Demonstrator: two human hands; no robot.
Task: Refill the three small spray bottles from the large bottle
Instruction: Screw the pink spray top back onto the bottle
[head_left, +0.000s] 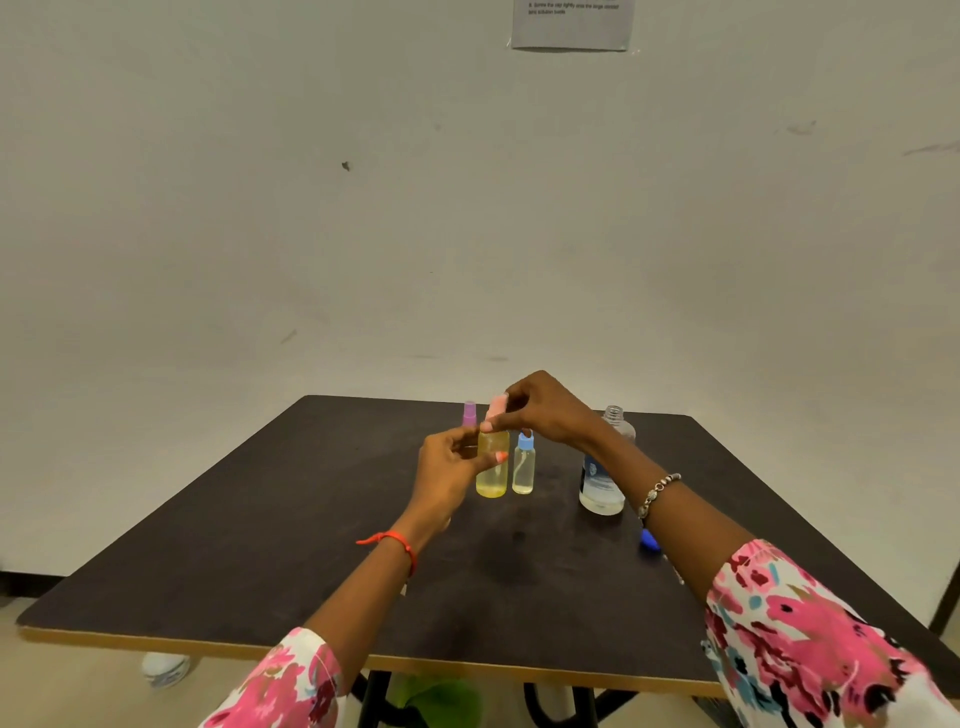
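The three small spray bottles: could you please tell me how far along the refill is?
The large bottle stands uncapped. The yellow bottle, holding liquid, is steadied by the left hand while the right hand works its pink top. The blue bottle looks capped; the purple bottle is mostly hidden.

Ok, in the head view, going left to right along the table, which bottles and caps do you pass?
Purple-capped bottle, mostly hidden behind the left hand → yellow bottle held by both hands, the right hand on its pink cap → blue-capped bottle → large bottle, uncapped → blue cap.
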